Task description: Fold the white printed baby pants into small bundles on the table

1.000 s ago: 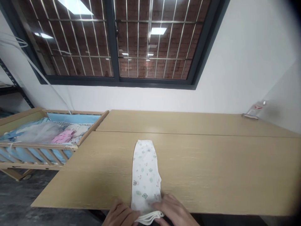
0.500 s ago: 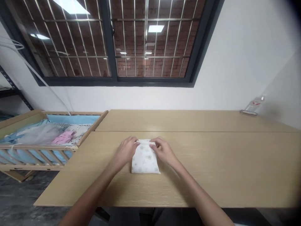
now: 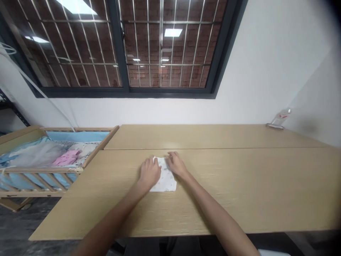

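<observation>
A small white printed cloth [image 3: 167, 181], folded into a short rectangle, lies on the light wooden table [image 3: 239, 185] just in front of the table's middle seam. My left hand [image 3: 149, 173] lies flat on the cloth's left half with its fingers stretched forward. My right hand [image 3: 176, 164] rests on the cloth's far right corner, fingers extended and pressing down. Both forearms reach in from the bottom edge. Much of the cloth is hidden beneath the two hands.
A wooden baby crib [image 3: 87, 158] with blue lining stands against the table's left side, holding pink and pale clothes [image 3: 65, 157]. A clear plastic item [image 3: 278, 119] sits at the far right back corner. A barred window [image 3: 128, 46] fills the wall behind.
The long cloth strip was folded away from me into a short rectangle. Both hands went from its near end to its far end, then settled flat on top.
</observation>
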Tool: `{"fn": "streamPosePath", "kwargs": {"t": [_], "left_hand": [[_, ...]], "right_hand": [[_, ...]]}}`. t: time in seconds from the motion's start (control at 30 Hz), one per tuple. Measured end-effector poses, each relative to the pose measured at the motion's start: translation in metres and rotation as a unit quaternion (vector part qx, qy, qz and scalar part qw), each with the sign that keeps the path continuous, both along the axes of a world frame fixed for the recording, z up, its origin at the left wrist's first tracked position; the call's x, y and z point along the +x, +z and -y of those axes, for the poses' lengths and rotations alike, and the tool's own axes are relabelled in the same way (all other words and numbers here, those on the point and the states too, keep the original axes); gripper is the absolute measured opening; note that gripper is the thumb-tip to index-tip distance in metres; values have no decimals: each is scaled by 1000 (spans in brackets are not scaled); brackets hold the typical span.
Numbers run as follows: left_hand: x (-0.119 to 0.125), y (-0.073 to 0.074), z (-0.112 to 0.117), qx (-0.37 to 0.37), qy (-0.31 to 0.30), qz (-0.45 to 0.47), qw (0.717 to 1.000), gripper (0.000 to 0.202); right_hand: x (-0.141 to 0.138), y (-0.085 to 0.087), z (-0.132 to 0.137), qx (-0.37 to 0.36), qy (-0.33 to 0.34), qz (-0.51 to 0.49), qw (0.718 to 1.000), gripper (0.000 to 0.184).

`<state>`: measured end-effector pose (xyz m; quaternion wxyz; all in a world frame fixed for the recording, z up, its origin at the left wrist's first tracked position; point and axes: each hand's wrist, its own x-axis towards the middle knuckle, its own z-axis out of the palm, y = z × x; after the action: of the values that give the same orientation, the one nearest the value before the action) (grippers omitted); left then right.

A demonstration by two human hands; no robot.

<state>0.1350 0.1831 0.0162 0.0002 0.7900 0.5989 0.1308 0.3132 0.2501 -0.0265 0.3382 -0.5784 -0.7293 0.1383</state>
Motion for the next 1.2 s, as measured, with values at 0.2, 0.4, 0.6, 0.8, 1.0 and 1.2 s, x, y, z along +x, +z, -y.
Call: {"fn": "streamPosePath", "kwargs": {"t": [0.2,0.4,0.6,0.8,1.0,1.2], "left_hand": [[8,-59,106,118,-28,-24,992,54],[3,-81,121,139,-33,23,990,35],[7,-84,117,178,-2,31,984,42],[-1,-98,111,190,-20,3,982,49],[-4,-105,108,185,-34,-11,982,49],[-13,-83,92,98,-49,-8,994,31]], "right_hand": [[-32,47,69,0,297,89,951,52],[-51,37,101,-82,452,104,882,53],[-35,3,70,-121,380,175,900,54],[-25,-1,17,-91,322,228,914,61],[-18,-1,-11,-67,274,245,928,64],[-11,-17,-5,1,211,141,967,63]]}}
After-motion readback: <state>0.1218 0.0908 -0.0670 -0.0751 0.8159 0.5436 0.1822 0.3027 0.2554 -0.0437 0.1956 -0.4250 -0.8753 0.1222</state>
